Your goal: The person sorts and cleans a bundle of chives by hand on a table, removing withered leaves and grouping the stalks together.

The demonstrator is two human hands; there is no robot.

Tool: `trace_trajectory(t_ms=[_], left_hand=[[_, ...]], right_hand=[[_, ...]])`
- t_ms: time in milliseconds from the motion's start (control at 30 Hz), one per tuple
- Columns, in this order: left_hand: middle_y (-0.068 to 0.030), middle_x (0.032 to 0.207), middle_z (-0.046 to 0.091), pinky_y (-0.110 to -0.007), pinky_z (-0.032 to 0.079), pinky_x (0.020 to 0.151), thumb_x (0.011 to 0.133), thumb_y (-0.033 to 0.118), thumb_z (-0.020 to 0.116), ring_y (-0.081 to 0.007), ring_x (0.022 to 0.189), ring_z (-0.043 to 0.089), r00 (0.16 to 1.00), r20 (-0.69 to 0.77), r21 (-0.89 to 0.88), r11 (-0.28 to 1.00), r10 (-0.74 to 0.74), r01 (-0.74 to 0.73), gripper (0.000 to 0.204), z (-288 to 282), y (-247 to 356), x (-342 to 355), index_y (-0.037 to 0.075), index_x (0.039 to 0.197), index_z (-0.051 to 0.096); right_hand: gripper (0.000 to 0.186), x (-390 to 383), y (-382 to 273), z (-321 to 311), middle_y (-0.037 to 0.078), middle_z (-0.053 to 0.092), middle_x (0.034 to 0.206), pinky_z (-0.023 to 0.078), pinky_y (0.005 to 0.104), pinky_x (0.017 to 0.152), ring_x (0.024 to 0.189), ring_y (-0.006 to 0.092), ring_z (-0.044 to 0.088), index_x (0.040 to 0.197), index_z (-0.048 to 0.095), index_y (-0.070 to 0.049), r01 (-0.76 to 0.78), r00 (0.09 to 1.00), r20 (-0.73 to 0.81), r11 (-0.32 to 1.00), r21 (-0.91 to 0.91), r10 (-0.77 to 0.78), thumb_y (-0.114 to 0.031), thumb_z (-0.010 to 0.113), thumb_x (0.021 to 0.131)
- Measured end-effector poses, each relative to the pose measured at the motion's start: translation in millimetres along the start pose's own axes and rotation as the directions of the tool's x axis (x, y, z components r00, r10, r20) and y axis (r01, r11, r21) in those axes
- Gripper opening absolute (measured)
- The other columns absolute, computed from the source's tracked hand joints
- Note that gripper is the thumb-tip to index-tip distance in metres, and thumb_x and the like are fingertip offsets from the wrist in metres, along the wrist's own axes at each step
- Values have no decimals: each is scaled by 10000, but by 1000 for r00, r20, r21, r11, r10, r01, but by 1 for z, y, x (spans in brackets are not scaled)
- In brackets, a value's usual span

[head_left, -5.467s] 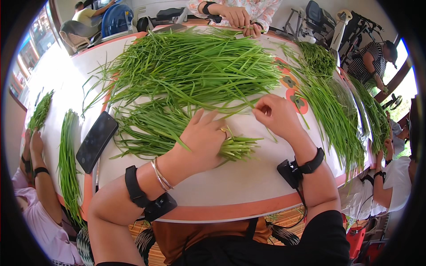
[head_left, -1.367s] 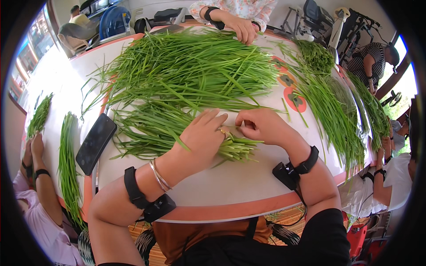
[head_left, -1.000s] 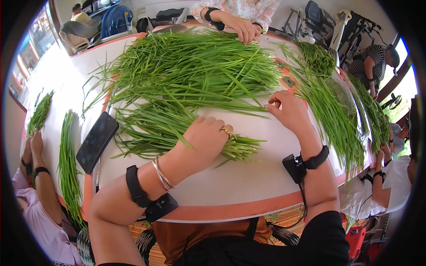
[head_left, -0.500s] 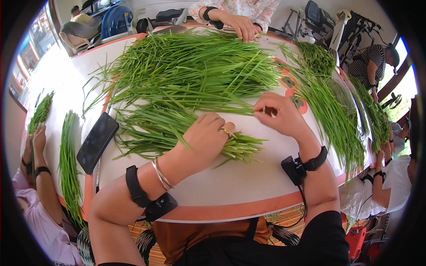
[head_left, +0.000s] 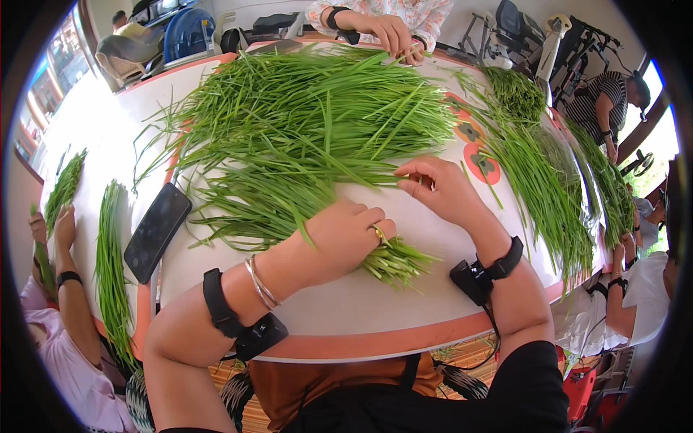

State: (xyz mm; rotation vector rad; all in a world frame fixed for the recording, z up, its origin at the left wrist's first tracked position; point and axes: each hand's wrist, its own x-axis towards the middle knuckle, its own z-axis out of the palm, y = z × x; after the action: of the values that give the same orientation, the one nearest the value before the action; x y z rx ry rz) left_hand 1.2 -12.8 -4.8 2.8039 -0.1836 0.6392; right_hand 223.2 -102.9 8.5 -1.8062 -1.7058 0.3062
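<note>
My left hand (head_left: pixel 346 238) is closed around a bundle of long green leafy stalks, like chives (head_left: pixel 401 263), whose pale cut ends point right and whose leaves fan out leftward. My right hand (head_left: pixel 433 187) is up to the right of it, beside the ends of loose blades, its fingers curled into a pinch; what is between them is too small to make out. A broad pile of the same greens (head_left: pixel 317 108) lies beyond both hands. A black phone (head_left: pixel 157 232) lies left of my bundle on the white, orange-edged table (head_left: pixel 375 317).
More greens lie at the left (head_left: pixel 112 267) and along the right (head_left: pixel 541 195). Co-workers' hands handle greens opposite (head_left: pixel 397 40), at the left (head_left: pixel 63 227) and at the far right (head_left: pixel 617 252). Exercise equipment (head_left: pixel 512 25) and a person in stripes (head_left: pixel 599 105) are behind.
My left hand has shifted down and right with its bundle. My right hand has moved back and forth near the blade ends and now sits slightly left of where it was half a second ago.
</note>
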Motion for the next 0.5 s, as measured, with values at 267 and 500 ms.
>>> trace_trajectory(t_ms=[267,500], left_hand=[[-82,888,533,-375,491,696,799,51,555,-276,782,595,985,71,-49,987,157,-154,229,-4,8,6,68,1025,525],[-88,975,586,-395,462,841,666,-77,632,-311,909,581,995,84,-156,985,-53,66,508,-1,6,0,77,1142,549]], right_hand=[[193,0,2,21,67,624,740,472,299,590,642,172,583,920,669,-52,83,996,53,988,-130,-77,-194,726,801],[195,1,-17,19,56,621,745,485,319,601,654,191,601,919,678,-80,-27,999,44,998,-63,30,-225,721,795]])
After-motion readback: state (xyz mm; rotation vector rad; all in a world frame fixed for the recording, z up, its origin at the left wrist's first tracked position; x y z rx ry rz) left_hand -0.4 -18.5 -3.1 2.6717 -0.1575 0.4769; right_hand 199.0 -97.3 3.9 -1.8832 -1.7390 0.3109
